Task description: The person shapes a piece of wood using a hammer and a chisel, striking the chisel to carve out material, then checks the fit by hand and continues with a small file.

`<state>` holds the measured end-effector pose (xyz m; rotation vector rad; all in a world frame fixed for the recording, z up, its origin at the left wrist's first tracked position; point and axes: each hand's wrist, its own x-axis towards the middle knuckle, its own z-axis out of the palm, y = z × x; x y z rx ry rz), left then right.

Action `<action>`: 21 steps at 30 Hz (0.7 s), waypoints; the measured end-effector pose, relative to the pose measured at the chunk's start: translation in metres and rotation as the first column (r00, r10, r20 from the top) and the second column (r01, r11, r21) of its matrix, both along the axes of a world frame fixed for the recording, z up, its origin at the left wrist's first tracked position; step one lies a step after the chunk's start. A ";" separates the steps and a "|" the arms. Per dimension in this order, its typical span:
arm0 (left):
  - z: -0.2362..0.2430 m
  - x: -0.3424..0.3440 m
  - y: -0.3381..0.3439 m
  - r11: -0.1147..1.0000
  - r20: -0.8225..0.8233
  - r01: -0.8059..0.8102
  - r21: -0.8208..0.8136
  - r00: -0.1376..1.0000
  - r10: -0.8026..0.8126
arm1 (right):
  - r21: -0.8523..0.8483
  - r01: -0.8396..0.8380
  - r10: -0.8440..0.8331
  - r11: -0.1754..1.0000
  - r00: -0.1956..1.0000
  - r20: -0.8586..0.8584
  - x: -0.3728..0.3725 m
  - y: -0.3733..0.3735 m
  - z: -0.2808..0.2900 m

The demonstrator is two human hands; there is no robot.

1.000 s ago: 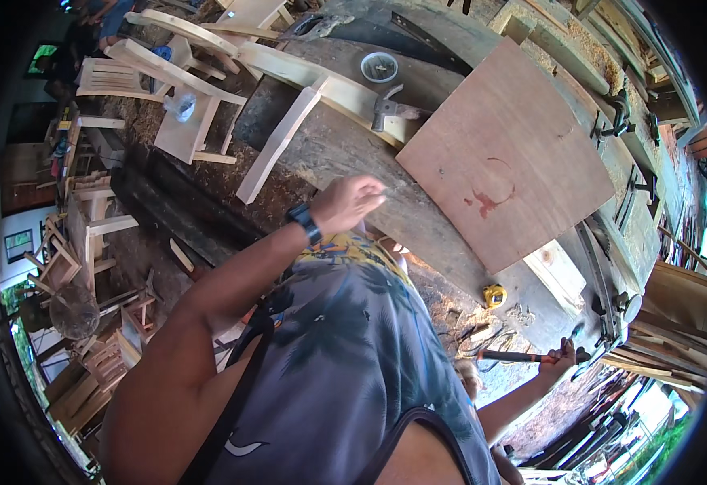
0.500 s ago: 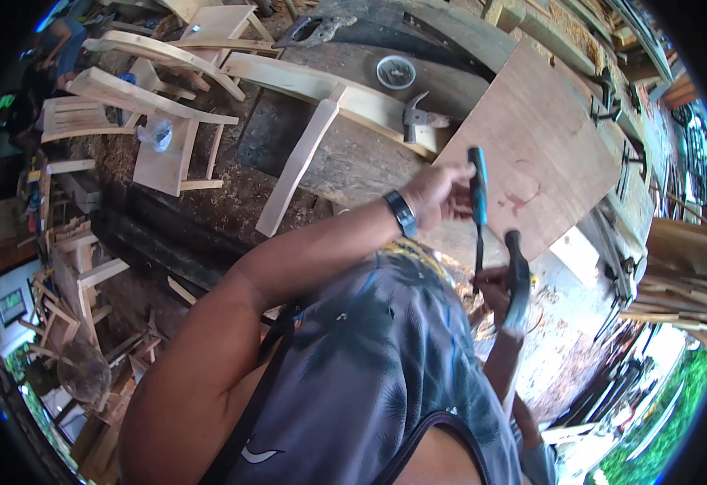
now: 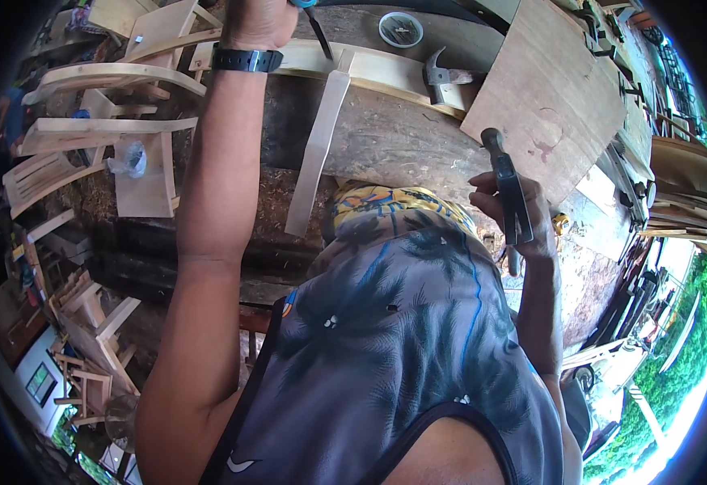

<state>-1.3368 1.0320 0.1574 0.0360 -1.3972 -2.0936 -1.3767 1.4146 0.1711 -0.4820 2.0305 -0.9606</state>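
At the top, my left hand [image 3: 258, 26] is closed on a chisel [image 3: 320, 40] with a teal handle, its dark blade angled down toward the junction of a long pale rail [image 3: 390, 80] and a shaped wooden piece [image 3: 318, 145]. My right hand [image 3: 535, 208] grips a black hammer [image 3: 501, 166] upright near my waist, beside a large plywood square [image 3: 555, 89]. A claw hammer [image 3: 438, 75] lies on the rail left of the plywood, and a round tub of small metal pieces [image 3: 401, 31] sits above it.
Unfinished wooden chairs [image 3: 145, 174], one bearing a plastic bag [image 3: 129, 159], crowd the left. A yellow tape measure [image 3: 560, 225] lies near my right hand. Clamps [image 3: 633, 93] and stacked boards [image 3: 681, 186] line the right side. Someone [image 3: 12, 121] is at the far left edge.
The chisel appeared between my hands half a second ago; my left hand has since carried it up to the top of the view. My right hand still grips the black hammer.
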 end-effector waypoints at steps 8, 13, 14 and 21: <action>-0.055 -0.009 -0.001 0.992 0.111 -0.046 -0.118 0.992 0.059 | 0.076 0.034 -0.033 0.997 0.999 -0.017 0.028 -0.018 -0.009; -0.074 -0.014 -0.006 0.990 0.099 0.024 -0.141 0.995 -0.010 | 0.135 0.064 -0.066 0.989 0.998 0.010 0.026 -0.027 -0.005; -0.075 -0.015 -0.005 0.989 0.122 0.044 -0.144 0.992 -0.026 | 0.139 0.073 -0.074 0.988 0.997 0.005 0.024 -0.028 -0.004; -0.093 -0.012 -0.005 0.994 0.174 0.026 -0.109 0.985 -0.006 | 0.190 0.127 -0.115 0.974 0.991 -0.073 0.016 -0.039 -0.001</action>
